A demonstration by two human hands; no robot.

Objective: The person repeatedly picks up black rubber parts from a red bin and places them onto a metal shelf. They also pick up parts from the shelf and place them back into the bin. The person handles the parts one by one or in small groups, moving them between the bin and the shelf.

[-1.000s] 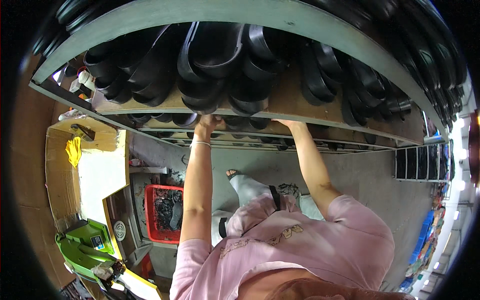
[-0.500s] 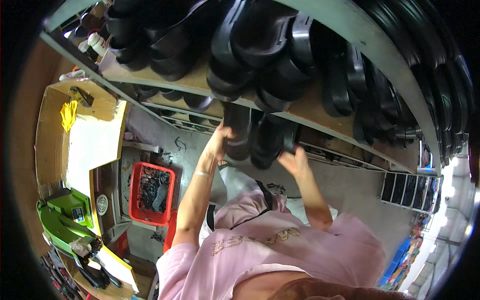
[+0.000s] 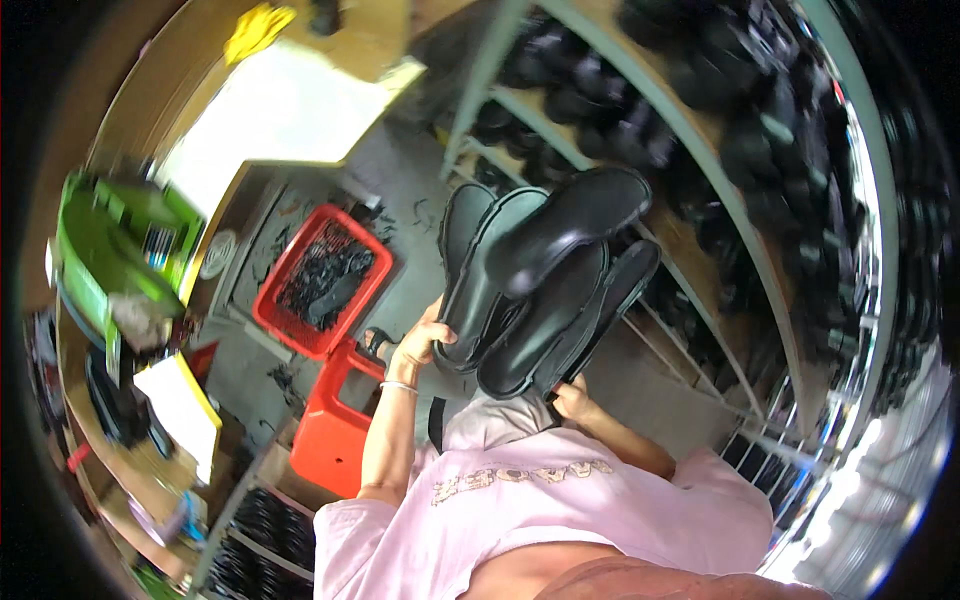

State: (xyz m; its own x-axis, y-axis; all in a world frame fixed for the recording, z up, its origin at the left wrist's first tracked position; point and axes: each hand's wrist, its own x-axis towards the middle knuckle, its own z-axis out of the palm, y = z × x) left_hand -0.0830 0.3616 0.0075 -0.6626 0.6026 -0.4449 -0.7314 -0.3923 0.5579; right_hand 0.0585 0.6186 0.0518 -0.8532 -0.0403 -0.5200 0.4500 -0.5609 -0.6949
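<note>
Between my two hands is a bundle of several black shoe soles (image 3: 545,310) with raised rims, lying against one another in front of my body. My left hand (image 3: 425,338) grips the near left edge of the bundle, thumb over the rim. On the near right side, my right hand (image 3: 574,400) is closed on the edge of the outermost sole; its fingers are partly hidden underneath. One sole (image 3: 570,225) lies across the top of the others.
Shelves (image 3: 700,130) full of black footwear stand to the right. Left of me are a red basket (image 3: 262,305) of black scraps, a red plastic stool (image 3: 318,435) and a workbench with a green machine (image 3: 125,260). A yellow glove (image 3: 258,32) lies at the far left.
The view has turned left, away from the shelf. Both hands have come nearer my body with the black soles, which now tilt to show their inner sides.
</note>
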